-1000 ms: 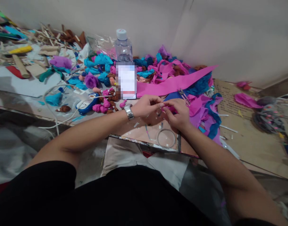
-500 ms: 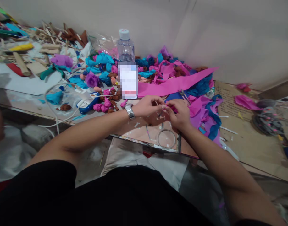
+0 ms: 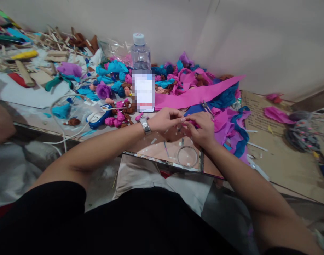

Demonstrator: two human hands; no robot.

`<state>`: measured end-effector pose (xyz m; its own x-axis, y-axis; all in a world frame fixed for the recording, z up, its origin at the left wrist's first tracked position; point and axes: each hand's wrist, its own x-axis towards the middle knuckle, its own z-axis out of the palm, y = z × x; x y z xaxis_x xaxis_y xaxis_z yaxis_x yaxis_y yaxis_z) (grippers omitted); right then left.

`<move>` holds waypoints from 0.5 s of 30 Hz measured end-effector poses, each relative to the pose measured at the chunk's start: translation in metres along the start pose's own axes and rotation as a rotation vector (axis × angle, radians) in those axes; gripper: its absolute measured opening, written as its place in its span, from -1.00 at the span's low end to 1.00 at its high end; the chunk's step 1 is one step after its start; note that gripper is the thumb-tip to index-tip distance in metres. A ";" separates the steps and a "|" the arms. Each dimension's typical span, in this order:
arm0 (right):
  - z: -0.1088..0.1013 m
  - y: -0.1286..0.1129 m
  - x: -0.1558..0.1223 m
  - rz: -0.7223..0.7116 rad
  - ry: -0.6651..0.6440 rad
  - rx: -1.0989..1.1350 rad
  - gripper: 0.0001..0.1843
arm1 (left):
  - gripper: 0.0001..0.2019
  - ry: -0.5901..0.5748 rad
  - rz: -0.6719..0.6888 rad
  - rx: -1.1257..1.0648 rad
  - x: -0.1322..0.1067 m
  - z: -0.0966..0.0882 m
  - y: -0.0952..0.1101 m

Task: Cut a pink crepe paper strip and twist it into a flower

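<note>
Pink paper is pinched between both hands, just above the near edge of the table. It's a small crumpled bit, mostly buried in fingers, so I only see a sliver of it. My left hand has thumb and forefinger closed on one end, and my right hand is curled tight around the other. I'd guess it's gripped from both ends like that so it can be rolled or twisted without springing open.

As far as I can tell its long axis runs left to right, hand to hand, roughly level. Which end counts as the tip I can't tell.

Stuff nearby: a thin ring on the table right below my hands, scissors just beyond the right hand on the paper pile, a long pink strip behind, a bottle at the wall, and a bunch of finished pink buds off to the left.
</note>
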<state>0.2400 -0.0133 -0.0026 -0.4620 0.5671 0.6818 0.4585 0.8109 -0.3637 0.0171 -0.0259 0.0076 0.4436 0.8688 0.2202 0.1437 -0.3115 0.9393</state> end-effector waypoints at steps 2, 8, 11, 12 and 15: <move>0.000 0.000 0.001 -0.008 0.005 0.002 -0.68 | -0.44 -0.006 0.008 0.009 0.000 0.000 0.000; -0.001 -0.001 0.001 0.006 -0.014 -0.004 -0.64 | -0.42 0.017 0.029 0.104 -0.001 0.001 0.004; -0.001 -0.001 0.001 0.008 -0.020 0.008 -0.65 | -0.39 0.027 0.035 0.105 -0.001 0.001 0.004; -0.001 -0.001 0.001 0.005 -0.021 0.016 -0.65 | -0.39 0.027 0.038 0.105 -0.001 0.001 0.004; 0.000 0.001 0.000 0.002 -0.029 0.033 -0.68 | -0.39 0.027 0.045 0.113 -0.001 0.001 0.003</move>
<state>0.2402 -0.0122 -0.0027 -0.4831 0.5726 0.6624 0.4343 0.8136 -0.3865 0.0178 -0.0277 0.0099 0.4283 0.8625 0.2695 0.2240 -0.3902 0.8931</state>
